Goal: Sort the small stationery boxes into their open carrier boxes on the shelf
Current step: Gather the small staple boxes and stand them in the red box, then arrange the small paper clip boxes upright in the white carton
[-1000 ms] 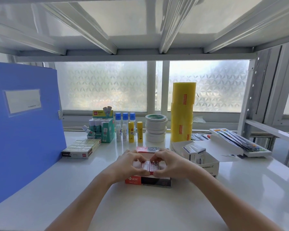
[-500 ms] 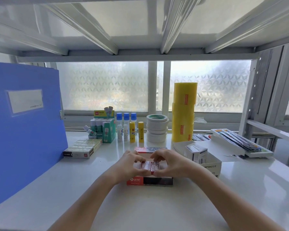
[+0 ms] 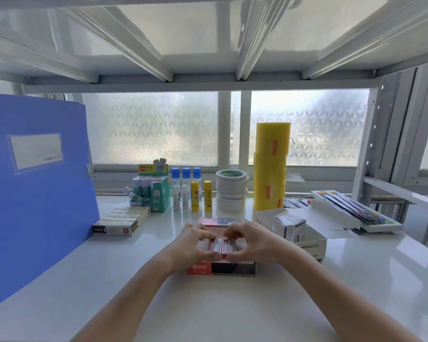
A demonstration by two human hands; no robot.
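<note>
Both hands over red carrier box (image 3: 220, 267) at centre: left hand (image 3: 193, 245), right hand (image 3: 251, 244) pinch small red-white boxes (image 3: 219, 246) inside; white carrier box (image 3: 309, 245) at 3 o'clock, blue folder (image 3: 35, 193) at 9 o'clock

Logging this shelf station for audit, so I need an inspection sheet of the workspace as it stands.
Surface: white shelf, glossy.
Job's things: red carrier box open, small boxes inside; white carrier box right of it, open, part filled.
Clutter: blue folder, staples pack, glue sticks, tape rolls, yellow rolls, pen tray.
Grippers: left hand and right hand both on small boxes.
Cables: nothing seen.
Surroundings: frosted window, shelf frame.
</note>
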